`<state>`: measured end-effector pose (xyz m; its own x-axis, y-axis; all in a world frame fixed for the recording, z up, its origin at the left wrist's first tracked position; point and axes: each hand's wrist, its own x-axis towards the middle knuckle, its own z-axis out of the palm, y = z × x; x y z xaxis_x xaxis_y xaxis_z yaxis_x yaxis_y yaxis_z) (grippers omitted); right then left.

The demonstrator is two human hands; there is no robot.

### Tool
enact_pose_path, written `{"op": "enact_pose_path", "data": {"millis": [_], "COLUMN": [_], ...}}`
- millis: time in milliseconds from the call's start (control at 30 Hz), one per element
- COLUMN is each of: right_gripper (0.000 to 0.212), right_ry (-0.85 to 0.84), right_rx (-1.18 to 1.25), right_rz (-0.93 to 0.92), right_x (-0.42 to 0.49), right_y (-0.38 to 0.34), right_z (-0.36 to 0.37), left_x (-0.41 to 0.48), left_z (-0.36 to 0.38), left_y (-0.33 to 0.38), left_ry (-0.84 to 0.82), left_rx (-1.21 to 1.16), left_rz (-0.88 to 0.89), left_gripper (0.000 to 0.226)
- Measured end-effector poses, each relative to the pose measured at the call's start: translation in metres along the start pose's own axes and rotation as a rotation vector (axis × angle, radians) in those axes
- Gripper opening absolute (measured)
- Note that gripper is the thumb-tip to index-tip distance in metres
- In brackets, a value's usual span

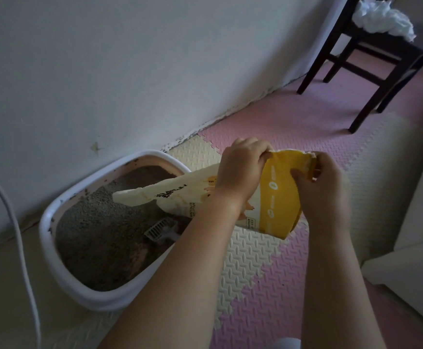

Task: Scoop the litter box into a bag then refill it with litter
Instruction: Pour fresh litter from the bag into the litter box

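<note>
A litter bag (278, 195) is gripped at its raised end by both hands, just right of the frame's centre. The left hand (240, 172) is curled over the bag's upper edge, with the fingers folded around the crumpled rim. The right hand (323, 183) pinches the same edge from the other side, thumb pressed into the yellow panel. The bag is tilted down to the left, and its far end reaches over the litter box (62, 275).

The bag is glossy, cream at one end and yellow at the other. Dark lettering and small round icons are printed on it. Small print ending in "LITTER" can be made out; the rest is too blurred to read.

The box sits at the lower left against a pale wall (130, 71). It is a rounded tub with a white rim and pinkish inner walls, filled with coarse grey litter (97, 222). A slotted white scoop (158, 231) lies in the granules.

Textured pink and cream foam mat (250, 258) covers the floor. A dark wooden chair (371, 69) stands at the upper right.
</note>
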<state>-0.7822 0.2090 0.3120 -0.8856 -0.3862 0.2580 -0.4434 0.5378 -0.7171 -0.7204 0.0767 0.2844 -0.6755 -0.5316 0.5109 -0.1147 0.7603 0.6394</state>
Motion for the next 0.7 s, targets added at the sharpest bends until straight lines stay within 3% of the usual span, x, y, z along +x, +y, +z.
{"op": "enact_pose_path", "data": {"millis": [100,267,333,400,500,700], "right_gripper": [0.004,0.007,0.007,0.007,0.009,0.015], "right_ry": [-0.012,-0.039,-0.036,-0.036,-0.023,-0.046], "right_rx": [-0.08,-0.08,-0.094,-0.103,-0.108,-0.16], "right_rz": [0.039,0.222,0.265,0.284,0.301,0.385], "right_x": [0.001,-0.009,-0.011,-0.012,-0.011,-0.01], "right_y": [0.015,0.046,0.055,0.06,0.065,0.073], "right_z": [-0.006,-0.007,-0.006,-0.004,-0.001,0.001], "left_x": [-0.006,-0.021,-0.031,-0.046,-0.062,-0.057], "left_z": [0.004,0.001,-0.01,-0.023,-0.04,-0.051], "left_y": [0.0,-0.002,-0.023,-0.051,-0.076,-0.077], "left_ry": [-0.112,-0.351,-0.487,-0.564,-0.55,-0.482], "left_rx": [0.025,0.181,0.288,0.336,0.341,0.363], "left_rz": [0.054,0.089,-0.027,-0.215,-0.413,-0.411], "left_gripper": [0.011,0.024,0.037,0.034,0.013,0.01]}}
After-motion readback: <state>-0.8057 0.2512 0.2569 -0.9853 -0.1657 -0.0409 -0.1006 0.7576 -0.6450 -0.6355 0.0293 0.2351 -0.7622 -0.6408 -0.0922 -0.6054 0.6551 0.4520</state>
